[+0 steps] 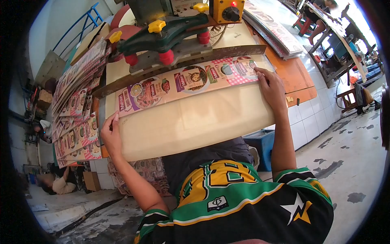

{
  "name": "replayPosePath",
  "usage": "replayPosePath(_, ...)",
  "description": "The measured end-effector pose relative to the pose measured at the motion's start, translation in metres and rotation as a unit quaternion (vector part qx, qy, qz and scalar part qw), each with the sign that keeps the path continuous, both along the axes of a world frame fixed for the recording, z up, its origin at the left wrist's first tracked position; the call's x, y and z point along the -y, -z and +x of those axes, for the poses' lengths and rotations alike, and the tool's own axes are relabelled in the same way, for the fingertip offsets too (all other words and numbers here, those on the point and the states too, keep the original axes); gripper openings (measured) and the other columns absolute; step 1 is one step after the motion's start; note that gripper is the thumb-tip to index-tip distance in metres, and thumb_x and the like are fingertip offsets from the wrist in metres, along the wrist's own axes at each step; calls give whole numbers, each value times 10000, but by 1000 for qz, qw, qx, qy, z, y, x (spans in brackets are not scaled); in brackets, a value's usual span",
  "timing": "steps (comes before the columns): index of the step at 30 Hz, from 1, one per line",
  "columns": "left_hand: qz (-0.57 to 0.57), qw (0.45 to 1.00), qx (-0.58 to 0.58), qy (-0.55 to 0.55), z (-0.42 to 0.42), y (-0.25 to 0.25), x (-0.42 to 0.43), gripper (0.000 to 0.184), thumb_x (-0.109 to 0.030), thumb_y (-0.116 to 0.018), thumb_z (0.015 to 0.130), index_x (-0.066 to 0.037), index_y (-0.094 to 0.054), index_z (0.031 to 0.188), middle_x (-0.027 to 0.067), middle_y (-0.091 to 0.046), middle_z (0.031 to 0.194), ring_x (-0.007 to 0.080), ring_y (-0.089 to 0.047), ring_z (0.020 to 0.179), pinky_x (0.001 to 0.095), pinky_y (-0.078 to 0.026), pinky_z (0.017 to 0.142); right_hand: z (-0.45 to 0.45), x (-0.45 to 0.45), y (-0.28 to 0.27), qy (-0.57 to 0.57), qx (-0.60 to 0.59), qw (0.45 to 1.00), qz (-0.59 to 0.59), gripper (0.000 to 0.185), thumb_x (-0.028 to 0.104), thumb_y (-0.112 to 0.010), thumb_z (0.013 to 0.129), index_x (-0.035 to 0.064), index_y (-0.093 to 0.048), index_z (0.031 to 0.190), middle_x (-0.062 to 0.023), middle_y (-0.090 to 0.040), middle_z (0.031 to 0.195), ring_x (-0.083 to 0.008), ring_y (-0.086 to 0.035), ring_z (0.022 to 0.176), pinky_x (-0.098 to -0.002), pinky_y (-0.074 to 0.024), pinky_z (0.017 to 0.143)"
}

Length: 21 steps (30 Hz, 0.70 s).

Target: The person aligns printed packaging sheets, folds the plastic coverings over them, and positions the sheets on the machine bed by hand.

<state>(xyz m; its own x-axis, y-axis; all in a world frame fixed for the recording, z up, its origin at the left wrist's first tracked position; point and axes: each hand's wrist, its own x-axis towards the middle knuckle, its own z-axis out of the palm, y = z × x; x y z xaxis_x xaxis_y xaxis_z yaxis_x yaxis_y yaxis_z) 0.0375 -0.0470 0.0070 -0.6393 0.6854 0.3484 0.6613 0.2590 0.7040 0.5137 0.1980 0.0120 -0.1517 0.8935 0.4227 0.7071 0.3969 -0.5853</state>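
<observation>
A printed strip (187, 83) with food pictures lies across a cream sheet (195, 118), its far edge against a metal bar (178, 67) of the green press (166, 34). At the strip's left end, my left hand (111, 132) has its thumb and fingers close together at the corner. My right hand (270, 85) pinches the strip's right end between thumb and forefinger. Red cylinders and yellow knobs sit on the press above the strip.
Stacked printed sheets (77, 105) fan out at the left, and another stack (276, 30) lies at the back right. A yellow control box (228, 11) stands behind. A blue bin (260, 148) is below the table. Other people sit at far right and lower left.
</observation>
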Motion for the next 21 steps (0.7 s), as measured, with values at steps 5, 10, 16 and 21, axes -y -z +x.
replayPosePath(5, 2, 1000, -8, 3, -1, 0, 0, 293, -244, -633, 1024, -28, -747, 1186, 135, -741, 1073, 212, -667, 961, 328, -503, 884, 0, 0, 0, 5, 2, 1000, -6, 268, 251, -607, 1002, 165, -754, 1209, -160, -700, 904, -296, -664, 864, -404, -499, 823)
replayPosePath(10, -5, 1000, 14, -8, 0, 0, 0, 303, -257, -632, 1026, -24, -748, 1181, 139, -743, 1092, 214, -677, 1001, 329, -502, 913, -1, 2, -2, 3, 1, 1000, -7, 269, 252, -606, 1004, 158, -753, 1209, -161, -701, 904, -296, -664, 862, -407, -498, 824)
replayPosePath(16, -6, 1000, -1, -2, -1, 0, -1, 312, -270, -631, 1028, -27, -749, 1184, 138, -742, 1102, 214, -678, 1009, 331, -503, 914, 0, 0, 0, -1, 0, 1000, -2, 272, 254, -607, 1005, 154, -751, 1212, -164, -699, 899, -300, -665, 859, -407, -498, 819)
replayPosePath(21, -6, 1000, 7, -7, 2, -2, -1, 312, -271, -632, 1027, -30, -749, 1187, 137, -742, 1098, 211, -674, 992, 332, -503, 896, 0, -1, 1, 0, 4, 1000, 1, 272, 255, -605, 1005, 152, -751, 1211, -166, -696, 894, -302, -663, 860, -409, -498, 816)
